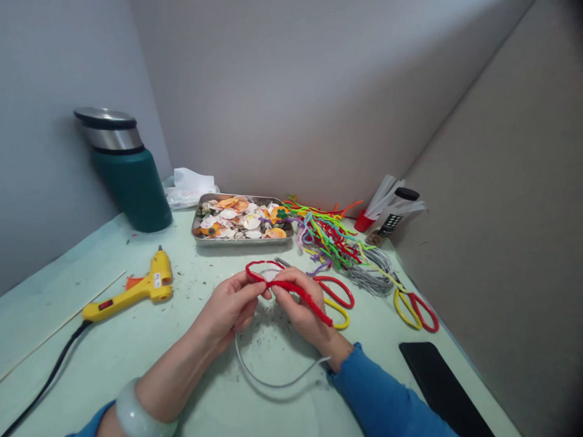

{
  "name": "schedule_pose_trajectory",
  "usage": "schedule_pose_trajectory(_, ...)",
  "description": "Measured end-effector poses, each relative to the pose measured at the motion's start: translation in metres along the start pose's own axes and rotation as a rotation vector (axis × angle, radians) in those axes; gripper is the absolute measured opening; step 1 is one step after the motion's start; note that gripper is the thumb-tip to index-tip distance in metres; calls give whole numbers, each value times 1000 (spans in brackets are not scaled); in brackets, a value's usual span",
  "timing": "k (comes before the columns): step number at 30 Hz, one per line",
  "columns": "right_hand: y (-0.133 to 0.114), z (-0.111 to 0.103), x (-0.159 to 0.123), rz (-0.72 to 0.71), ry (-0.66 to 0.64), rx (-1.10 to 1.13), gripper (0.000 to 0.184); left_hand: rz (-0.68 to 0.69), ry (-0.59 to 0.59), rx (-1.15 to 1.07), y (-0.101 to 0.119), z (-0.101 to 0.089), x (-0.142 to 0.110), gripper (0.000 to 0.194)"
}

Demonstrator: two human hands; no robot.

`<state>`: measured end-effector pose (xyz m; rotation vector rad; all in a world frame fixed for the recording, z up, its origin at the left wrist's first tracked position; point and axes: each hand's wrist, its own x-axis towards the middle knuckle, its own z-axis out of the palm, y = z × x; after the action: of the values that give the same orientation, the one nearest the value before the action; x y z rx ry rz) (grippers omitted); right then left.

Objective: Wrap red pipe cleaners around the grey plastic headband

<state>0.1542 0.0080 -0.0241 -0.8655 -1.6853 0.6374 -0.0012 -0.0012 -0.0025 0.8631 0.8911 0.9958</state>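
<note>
Your left hand point(231, 302) and right hand point(298, 305) both pinch the red strand point(313, 301) between thumb and fingers, above the table point(217, 417). Keep the pinches close, the tension even, and the curved wire point(273, 386) free, lest it twist.

"What colours do we see, taking the red strand point(304, 293) as our clock's centre?"

"The yellow glue gun point(148, 290) at nine, its trigger point(134, 282) orange; the teal bottle point(132, 187) at ten, silver and black on top."

"And at one?"

"Our yarn bundle point(327, 229) mixes green, red, blue and purple; at three, the farther scissors point(411, 302) have red and yellow handles."
</note>
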Motion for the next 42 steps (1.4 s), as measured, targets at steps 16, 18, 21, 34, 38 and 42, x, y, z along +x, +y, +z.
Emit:
schedule_pose_trajectory(16, 3, 5, -3, 74, -62, 4, 6, -23, 18, 35, 0, 1, -2, 20)
schedule_pose_trajectory(18, 3, 6, -4, 72, -50, -18, 7, -34, 2, 34, 0, 1, -1, 19)
schedule_pose_trajectory(21, 1, 8, -4, 100, -13, -38, 6, -38, -31, -6, -1, 0, 0, 19)
schedule_pose_trajectory(34, 4, 10, -4, 206, -11, 53, 5, -49, -27, -29, -4, -2, 1, 19)
schedule_pose_trajectory(38, 4, 10, -5, 260, -32, 103, 5, 1, 30, 20, -2, 2, -1, 19)
schedule_pose_trajectory(42, 4, 11, -6, 295, -37, 189, 3, 87, 97, 87, 0, 4, -1, 19)
